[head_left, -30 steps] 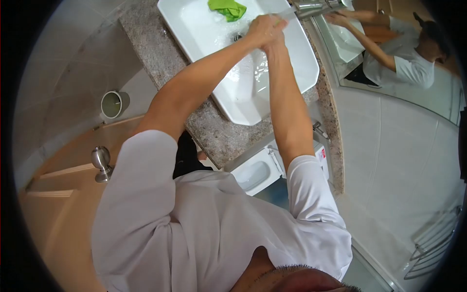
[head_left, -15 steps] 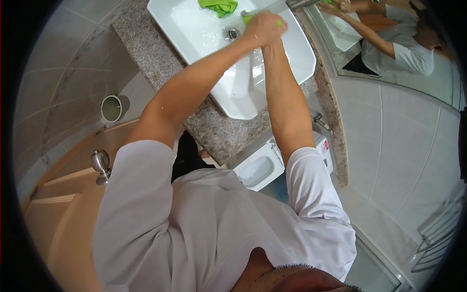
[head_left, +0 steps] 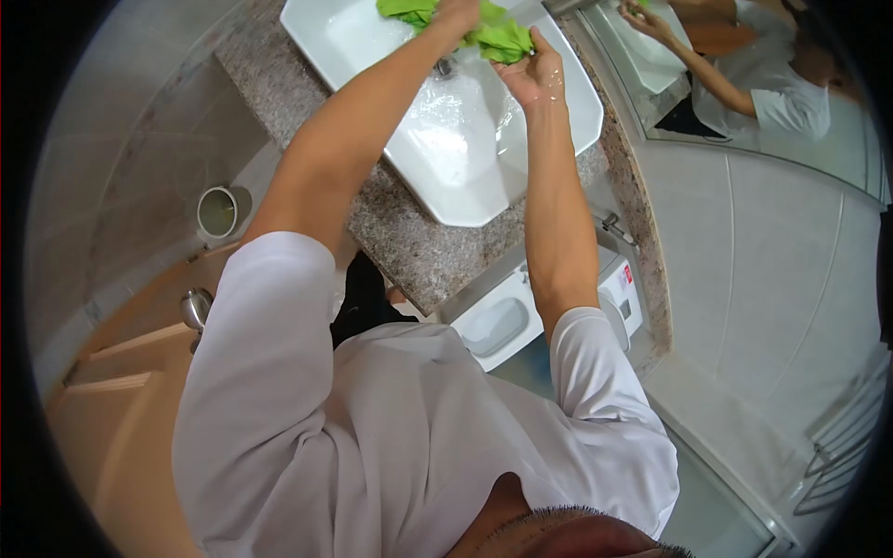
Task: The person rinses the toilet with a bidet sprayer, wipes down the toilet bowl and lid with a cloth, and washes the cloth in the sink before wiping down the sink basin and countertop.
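At the top of the head view, a wet green cloth (head_left: 503, 37) is spread out above the white washbasin (head_left: 456, 191). My right hand (head_left: 530, 74) holds its right end, palm up, with the thumb against the fabric. My left hand (head_left: 457, 15) is closed at the cloth's left side; its fingers are partly blurred and hidden. A second green cloth (head_left: 402, 9) lies in the basin just left of that hand. Part of the metal drain (head_left: 445, 67) shows below the hands. Water glistens over the basin floor, and drops cling to my right wrist.
A speckled stone counter (head_left: 400, 232) surrounds the basin, with a mirror (head_left: 744, 93) along its right side. Below are a white toilet (head_left: 498, 325) and a small round bin (head_left: 221, 212). A wooden door (head_left: 121, 437) with a metal knob (head_left: 196, 307) stands at left.
My hands have come apart from a joined grip on the bunched green cloth. The left moved up and left, the right turned palm up, and the cloth opened out between them.
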A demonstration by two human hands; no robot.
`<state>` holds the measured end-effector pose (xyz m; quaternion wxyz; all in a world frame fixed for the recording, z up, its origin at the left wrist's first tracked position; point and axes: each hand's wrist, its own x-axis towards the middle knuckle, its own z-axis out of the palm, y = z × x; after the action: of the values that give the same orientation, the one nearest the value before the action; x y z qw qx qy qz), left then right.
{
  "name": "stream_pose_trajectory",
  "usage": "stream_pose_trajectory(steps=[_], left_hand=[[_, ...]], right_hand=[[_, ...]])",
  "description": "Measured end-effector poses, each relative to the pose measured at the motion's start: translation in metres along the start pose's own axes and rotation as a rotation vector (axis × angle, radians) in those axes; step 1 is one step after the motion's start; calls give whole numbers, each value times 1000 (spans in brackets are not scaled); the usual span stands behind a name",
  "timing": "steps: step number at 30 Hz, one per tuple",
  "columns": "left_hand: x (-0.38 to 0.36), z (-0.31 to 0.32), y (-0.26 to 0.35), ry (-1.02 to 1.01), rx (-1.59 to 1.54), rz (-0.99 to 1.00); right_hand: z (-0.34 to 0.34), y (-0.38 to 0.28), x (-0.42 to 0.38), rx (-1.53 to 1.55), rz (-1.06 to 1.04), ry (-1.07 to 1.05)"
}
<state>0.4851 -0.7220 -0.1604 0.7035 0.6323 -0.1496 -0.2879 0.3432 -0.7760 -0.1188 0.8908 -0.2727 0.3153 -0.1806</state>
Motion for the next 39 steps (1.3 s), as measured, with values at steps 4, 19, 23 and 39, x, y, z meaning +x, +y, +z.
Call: stream_pose_trajectory(steps=[4,19,23,39], left_hand=[[-20,14,8,-230,-348,-153],[-20,12,-22,-89,-92,-61],[-5,12,-20,35,-317,-118],[20,21,116,-21,482,491]], right_hand=[[2,4,-13,-325,-11,-73],[-15,21,25,-1622,-336,-114],[0,15,6,-1952,-541,-55],[16,-25,-80,-2007,-436,369]])
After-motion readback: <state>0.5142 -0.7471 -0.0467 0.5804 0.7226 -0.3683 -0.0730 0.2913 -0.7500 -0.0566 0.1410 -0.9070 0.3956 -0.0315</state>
